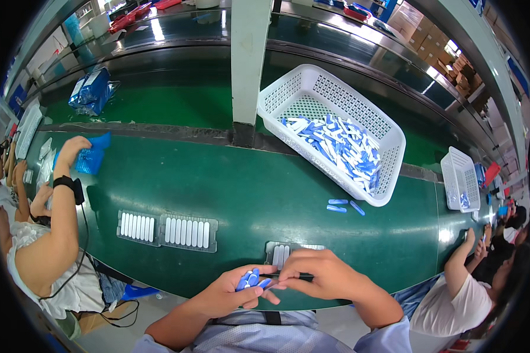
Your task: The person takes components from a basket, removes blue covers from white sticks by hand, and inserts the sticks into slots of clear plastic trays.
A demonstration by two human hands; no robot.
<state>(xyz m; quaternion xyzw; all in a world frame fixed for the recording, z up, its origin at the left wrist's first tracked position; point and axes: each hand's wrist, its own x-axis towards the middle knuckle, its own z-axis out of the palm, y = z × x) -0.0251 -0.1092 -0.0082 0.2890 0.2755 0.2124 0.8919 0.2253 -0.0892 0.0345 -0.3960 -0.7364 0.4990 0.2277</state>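
The small blue-and-white pieces (250,279) looked light, stiff and smooth, probably hard plastic, apt to slide over one another and unlikely to break under modest pressure; a fingertip pinch across the long sides, near one end, seemed the surest hold. Several lay heaped in the left hand (232,294), which was half curled, palm up, its thumb over the near edge of the pile. The right hand (318,276) met it at three o'clock, thumb and fingers nearly closed at the left fingertips; whether they gripped a piece could not be told. Just beyond, at the right hand's eleven o'clock, a partly hidden clear tray (269,249) on the bench (247,194) bore white pieces (281,256). Loose blue pieces (337,208) lay towards one o'clock, just short of a heaped white basket (344,86).
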